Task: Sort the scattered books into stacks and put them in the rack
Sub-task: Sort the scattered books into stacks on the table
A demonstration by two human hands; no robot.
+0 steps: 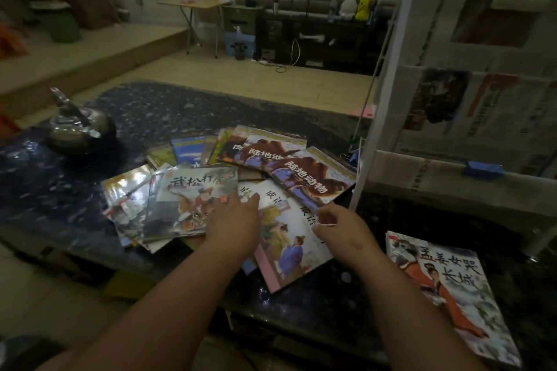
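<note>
While books (229, 166) lie scattered on the dark table (60, 190) beside the white rack (378, 117), left hand (233, 226) rests flat on the pile, fingers straight; right hand (342, 227) pinches the edge of a pink-edged book (289, 250).

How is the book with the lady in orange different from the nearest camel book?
The thin picture book with the orange-robed figure lies alone on the dark speckled table. The nearest thin picture book with the brown camel cover sits in the scattered pile. The orange-robed one lies straight on the table, while the camel one rests on other books. Both are face up, with big Chinese titles.
</note>
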